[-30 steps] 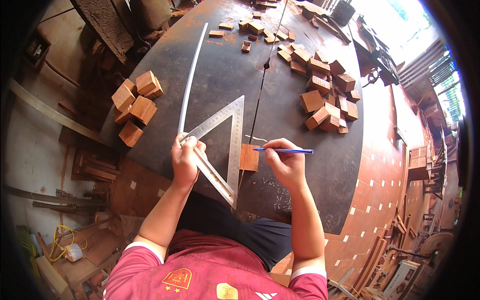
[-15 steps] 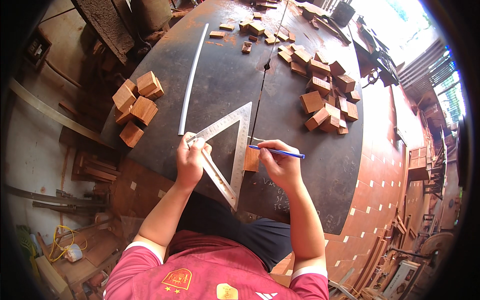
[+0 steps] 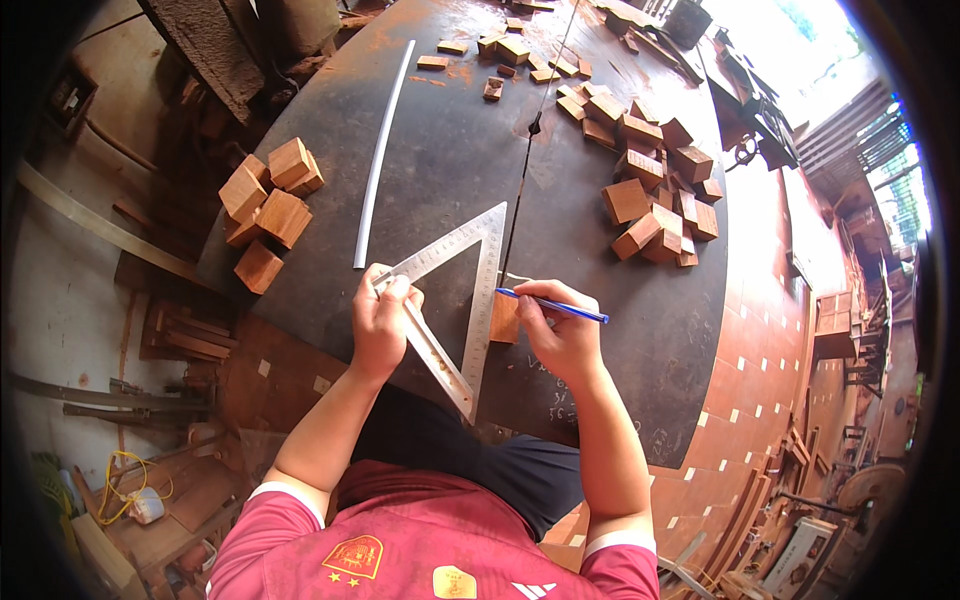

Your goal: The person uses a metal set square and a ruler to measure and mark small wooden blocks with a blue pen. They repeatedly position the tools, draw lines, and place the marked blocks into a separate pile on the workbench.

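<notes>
By the curled right hand [image 3: 565, 330], a pen [image 3: 588, 314] is being pinched, tip at wooden block [image 3: 506, 322] on table [image 3: 430, 150]; by the clenched left hand [image 3: 382, 318], a triangle [image 3: 484, 310] is being gripped at its left corner. Probably light, stiff, slippery, best being held by its thick edge. More block is being covered than earlier.

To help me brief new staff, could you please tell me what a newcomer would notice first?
Probably the silvery triangular square in the left hand, mid-picture, its edge at a wooden block. Just right of it, the right hand holds a blue pen. On the dark table, a large pile of brown blocks lies to the right, a smaller pile to the left.
</notes>
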{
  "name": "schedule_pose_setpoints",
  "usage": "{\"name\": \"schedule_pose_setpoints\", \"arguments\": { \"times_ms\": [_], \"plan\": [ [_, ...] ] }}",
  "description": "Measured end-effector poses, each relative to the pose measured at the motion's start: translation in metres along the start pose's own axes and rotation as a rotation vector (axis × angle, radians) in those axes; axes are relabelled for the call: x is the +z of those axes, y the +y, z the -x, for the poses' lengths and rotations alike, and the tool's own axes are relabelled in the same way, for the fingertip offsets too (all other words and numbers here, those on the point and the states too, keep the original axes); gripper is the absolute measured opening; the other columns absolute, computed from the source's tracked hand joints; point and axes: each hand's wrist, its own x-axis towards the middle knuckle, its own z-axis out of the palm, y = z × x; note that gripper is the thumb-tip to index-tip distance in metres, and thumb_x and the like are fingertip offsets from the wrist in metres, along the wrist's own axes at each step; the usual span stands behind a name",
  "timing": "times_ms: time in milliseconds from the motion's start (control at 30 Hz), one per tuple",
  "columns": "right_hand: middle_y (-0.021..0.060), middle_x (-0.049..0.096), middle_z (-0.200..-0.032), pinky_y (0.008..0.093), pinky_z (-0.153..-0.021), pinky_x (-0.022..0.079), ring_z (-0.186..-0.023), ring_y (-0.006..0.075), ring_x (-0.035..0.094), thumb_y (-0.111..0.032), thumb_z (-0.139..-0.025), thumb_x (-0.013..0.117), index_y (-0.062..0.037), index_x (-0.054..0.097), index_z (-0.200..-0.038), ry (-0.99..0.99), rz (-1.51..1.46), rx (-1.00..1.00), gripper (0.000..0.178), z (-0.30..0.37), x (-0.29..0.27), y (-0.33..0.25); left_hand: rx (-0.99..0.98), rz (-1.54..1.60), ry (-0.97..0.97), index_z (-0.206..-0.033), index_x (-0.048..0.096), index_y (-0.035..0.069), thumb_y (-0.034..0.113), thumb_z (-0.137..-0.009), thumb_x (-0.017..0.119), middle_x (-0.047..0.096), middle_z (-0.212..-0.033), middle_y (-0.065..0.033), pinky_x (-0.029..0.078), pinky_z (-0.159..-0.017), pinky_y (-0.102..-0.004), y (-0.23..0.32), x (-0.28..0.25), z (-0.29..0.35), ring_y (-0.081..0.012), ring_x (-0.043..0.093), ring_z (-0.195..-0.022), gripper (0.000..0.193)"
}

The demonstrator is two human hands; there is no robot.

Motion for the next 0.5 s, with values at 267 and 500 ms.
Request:
{"name": "schedule_pose_setpoints", "arguments": {
  "times_ms": [267, 500],
  "plan": [
    [0.003, 0.067, -0.072, 0.0235, -0.058, 0.047, -0.065, 0.0061, 0.06, 0.002, -0.092, 0.061, 0.0042, 0.071, -0.094, -0.207, -0.116, 0.201, 0.01, 0.007, -0.011, -0.006, -0.002, -0.075, 0.038, -0.092, 0.046, 0.005, 0.01, -0.102, 0.049, 0.051, -0.069, -0.0034, 0.039, -0.054, -0.0253, 0.0, 0.001, 0.0, -0.0079, 0.046, -0.058, 0.012],
    [0.0063, 0.063, -0.06, 0.0296, -0.053, 0.047, -0.055, 0.0103, 0.058, -0.008, -0.085, 0.066, 0.0002, 0.073, -0.087, -0.35, 0.095, 0.164, 0.011, 0.008, -0.007, -0.017, 0.006, -0.092, 0.02, -0.098, 0.047, 0.007, 0.017, -0.102, 0.051, 0.054, -0.071, -0.0052, 0.042, -0.049, -0.0247, -0.005, -0.006, -0.001, -0.0084, 0.048, -0.053, 0.012]
  ]
}}
